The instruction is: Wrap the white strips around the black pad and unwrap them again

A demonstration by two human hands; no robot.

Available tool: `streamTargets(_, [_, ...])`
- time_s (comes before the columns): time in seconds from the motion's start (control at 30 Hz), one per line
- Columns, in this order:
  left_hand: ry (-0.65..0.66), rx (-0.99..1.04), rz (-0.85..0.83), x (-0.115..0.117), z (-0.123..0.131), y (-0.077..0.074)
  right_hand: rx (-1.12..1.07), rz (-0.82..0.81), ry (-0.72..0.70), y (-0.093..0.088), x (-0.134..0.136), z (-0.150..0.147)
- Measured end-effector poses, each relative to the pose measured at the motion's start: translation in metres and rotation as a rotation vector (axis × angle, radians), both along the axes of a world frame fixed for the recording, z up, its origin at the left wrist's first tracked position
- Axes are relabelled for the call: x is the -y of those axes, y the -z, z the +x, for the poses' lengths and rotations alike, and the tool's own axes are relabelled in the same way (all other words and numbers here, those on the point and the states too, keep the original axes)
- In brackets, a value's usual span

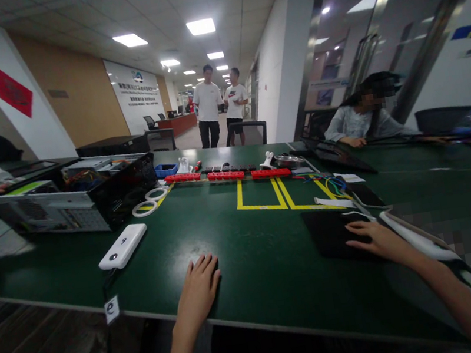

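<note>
My left hand (198, 288) lies flat on the green table (245, 240) near its front edge, fingers stretched out and holding nothing. My right hand (377, 239) rests palm down on a black mat (331, 233), fingers spread, with nothing in it. A white power bank (123, 246) with a cable lies to the left of my left hand. Yellow tape outlines (261, 196) mark the table ahead of both hands.
An open computer case (74, 202) sits at the left, with white tape rings (148, 203) beside it. Red strips (226, 174) line the far side. A person (364, 114) sits at the right, another person at the far left, two people (222, 110) stand in the corridor.
</note>
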State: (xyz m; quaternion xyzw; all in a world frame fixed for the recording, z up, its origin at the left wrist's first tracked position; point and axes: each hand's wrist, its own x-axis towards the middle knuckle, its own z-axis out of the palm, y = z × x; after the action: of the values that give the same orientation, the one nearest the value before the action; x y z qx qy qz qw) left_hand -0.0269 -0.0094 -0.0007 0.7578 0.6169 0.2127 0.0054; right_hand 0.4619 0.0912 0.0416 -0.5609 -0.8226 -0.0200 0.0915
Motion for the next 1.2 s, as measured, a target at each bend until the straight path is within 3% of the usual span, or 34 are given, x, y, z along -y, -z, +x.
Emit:
streamTargets(0.17, [0.003,-0.006,0.012,-0.001,-0.001,0.002,-0.026,-0.151,-0.066,-0.017,0.007,-0.028])
streamTargets(0.33, [0.002,-0.002,0.0,-0.001,-0.001,0.002,-0.028,-0.28,-0.178,-0.025,0.014,-0.08])
streamTargets(0.53, [-0.002,-0.01,-0.01,-0.001,-0.001,0.001,-0.009,-0.324,-0.297,-0.019,0.033,-0.146])
streamTargets(0.67, [0.007,-0.014,-0.014,0.0,-0.001,-0.001,-0.001,-0.265,-0.265,-0.014,0.051,-0.179])
streamTargets(1.03, [0.043,-0.071,0.002,0.004,0.002,-0.003,0.024,-0.174,-0.172,-0.003,0.065,-0.232])
streamTargets(1.2, [0.07,-0.092,0.006,0.004,0.001,-0.004,0.006,-0.161,-0.201,-0.002,0.065,-0.237])
